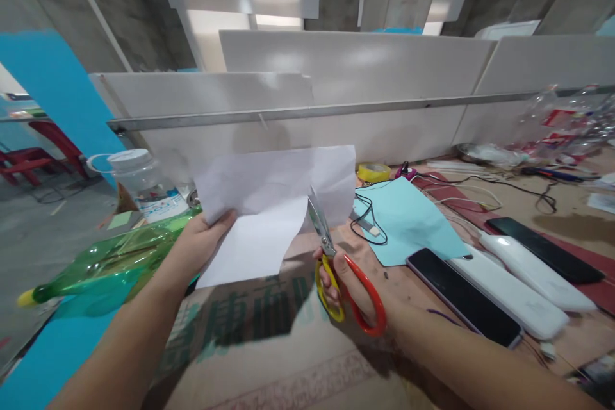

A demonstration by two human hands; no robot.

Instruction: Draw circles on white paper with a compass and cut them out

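My left hand [204, 243] pinches the left edge of a white sheet of paper [269, 205] and holds it up over the table. My right hand [346, 288] grips scissors [336, 269] with one yellow and one red handle loop. The blades point up and away into the paper's lower right part, where a cut runs into the sheet. A flap of the paper hangs down on the left of the blades.
A green plastic bottle [106, 266] lies at the left. A light blue sheet [408, 218] with a black cord lies right of the paper. Two dark phones [464, 298], white devices [533, 272], a yellow tape roll [373, 172], cables and a clear jar [144, 186] surround them.
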